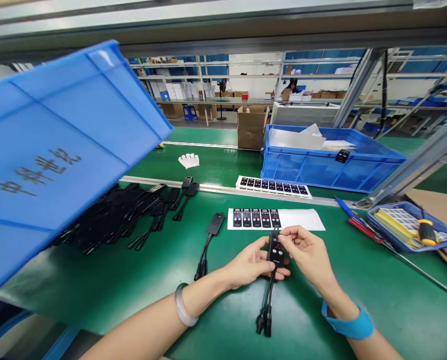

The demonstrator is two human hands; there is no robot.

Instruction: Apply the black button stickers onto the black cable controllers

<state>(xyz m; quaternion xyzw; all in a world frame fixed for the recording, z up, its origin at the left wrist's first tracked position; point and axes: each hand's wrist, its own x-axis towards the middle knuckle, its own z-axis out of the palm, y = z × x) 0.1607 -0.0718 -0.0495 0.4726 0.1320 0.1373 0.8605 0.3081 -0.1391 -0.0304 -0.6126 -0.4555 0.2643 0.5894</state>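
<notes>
My left hand (250, 263) and my right hand (306, 250) are both closed round a small black controller (276, 251) with a label on its face. Its black cables (267, 310) hang down onto the green table mat (358, 290). My right fingers pinch the controller's upper end. Just beyond lies a white sticker sheet (276, 219) with several black labels at its left. A second black controller (215, 223) with a cable rests on the mat to the left.
A heap of black controllers (125, 215) lies at left under a tilted blue crate (58, 150). Another label sheet (273, 186), a blue bin (332, 157), a white glove (189, 160) and a cardboard box (251, 127) sit further back. A small blue tray (414, 227) holds tools at right.
</notes>
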